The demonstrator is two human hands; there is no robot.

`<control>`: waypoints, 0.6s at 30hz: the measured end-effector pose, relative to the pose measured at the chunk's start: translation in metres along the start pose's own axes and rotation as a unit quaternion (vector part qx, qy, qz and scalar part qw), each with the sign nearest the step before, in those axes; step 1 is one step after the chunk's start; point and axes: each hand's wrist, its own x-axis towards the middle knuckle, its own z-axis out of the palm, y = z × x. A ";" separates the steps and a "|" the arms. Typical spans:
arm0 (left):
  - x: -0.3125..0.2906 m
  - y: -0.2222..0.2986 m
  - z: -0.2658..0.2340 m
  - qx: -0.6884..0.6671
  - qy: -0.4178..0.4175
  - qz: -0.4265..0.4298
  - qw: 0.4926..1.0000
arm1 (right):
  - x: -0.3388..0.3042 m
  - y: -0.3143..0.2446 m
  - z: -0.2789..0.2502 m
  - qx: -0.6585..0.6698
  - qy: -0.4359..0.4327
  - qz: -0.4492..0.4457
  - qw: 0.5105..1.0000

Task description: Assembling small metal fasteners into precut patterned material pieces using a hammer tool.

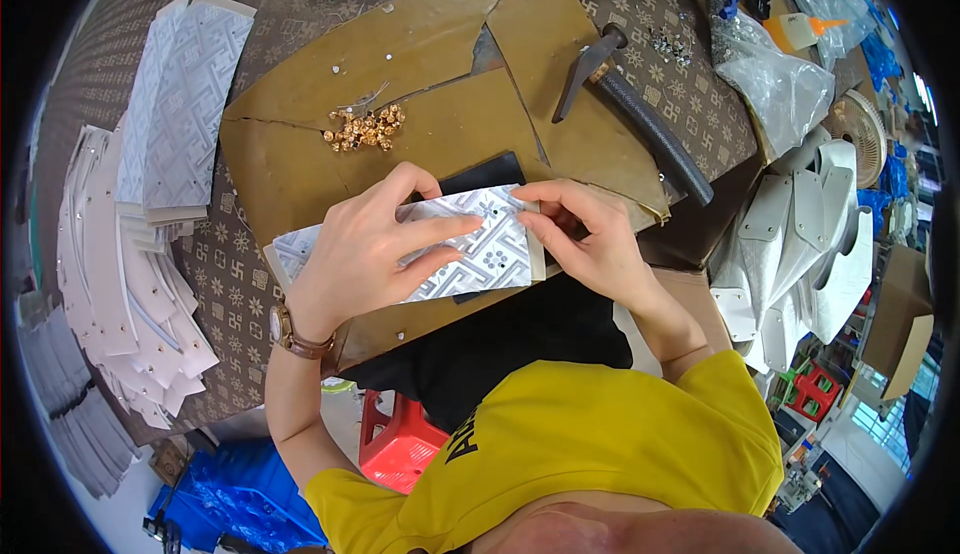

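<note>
A grey-and-white patterned panel (pixel 505 239) lies across a black flat slab (pixel 490 172), close in front of me. My left hand (pixel 375 239) holds the panel from above, its index finger and thumb stretched over the surface and another finger at the far edge. At the panel's right end, the index finger and thumb of my right hand (pixel 585 239) are pinched together at the upper corner, beside a small dark spot. Whether a small part sits between them is hidden. Beyond my left hand is a little heap of gold-coloured metal fasteners (pixel 365 129) on a worn brown board (pixel 430 114).
A hammer (pixel 645 119) with a black grip lies to the right, near scattered small metal pieces (pixel 670 46). Stacked patterned panels (pixel 185 104) and pale strips (pixel 125 284) fill the left. Further right are white studded pieces (pixel 800 254), a plastic bag (pixel 775 79) and a glue bottle (pixel 795 31).
</note>
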 end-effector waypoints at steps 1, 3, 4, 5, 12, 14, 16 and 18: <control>0.000 0.000 0.000 0.000 0.003 0.002 1.000 | 0.000 0.000 0.000 -0.002 -0.001 0.003 1.000; 0.001 0.001 0.001 0.000 0.010 0.006 1.000 | 0.001 -0.001 -0.001 -0.008 -0.002 0.002 1.000; 0.002 0.001 0.002 0.001 0.009 0.006 1.000 | 0.002 -0.001 -0.001 -0.014 -0.003 0.001 1.000; 0.002 0.000 0.003 0.008 0.019 0.022 1.000 | 0.002 -0.002 -0.002 -0.022 -0.003 0.001 1.000; 0.010 0.006 0.002 0.085 0.023 0.100 0.991 | 0.010 -0.009 -0.023 -0.076 0.003 -0.022 0.997; 0.005 0.006 0.001 0.079 0.021 0.084 0.993 | 0.018 -0.010 -0.043 -0.100 0.010 -0.032 0.994; 0.004 0.005 0.002 0.073 0.027 0.085 0.993 | 0.032 -0.001 -0.072 -0.211 0.156 -0.028 0.964; 0.004 0.008 0.000 0.066 0.021 0.079 0.994 | 0.048 0.025 -0.105 -0.264 0.248 -0.045 0.931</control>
